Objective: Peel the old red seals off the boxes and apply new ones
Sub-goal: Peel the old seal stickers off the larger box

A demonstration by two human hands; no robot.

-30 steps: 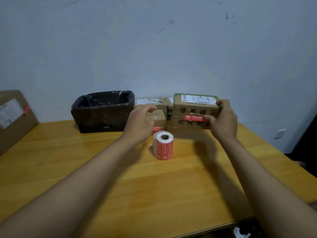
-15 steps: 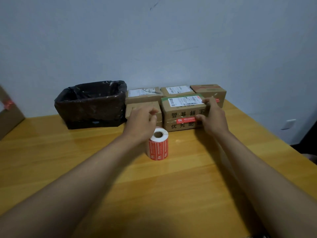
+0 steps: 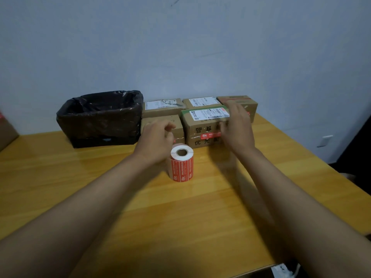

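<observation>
Brown cardboard box with red seal strip [image 3: 202,127] now set down on yellow wooden worktop [image 3: 180,217] behind red label roll [image 3: 182,165], right hand [image 3: 236,127] off it with fingers loose, left hand [image 3: 158,139] loosely curled, empty.

Single head-worn wide-angle view, looking forward and down across a wooden table [image 3: 180,217] toward a pale wall [image 3: 180,47], both forearms entering from the lower edge, cardboard boxes [image 3: 202,125] at the table's far side, mid-frame
</observation>
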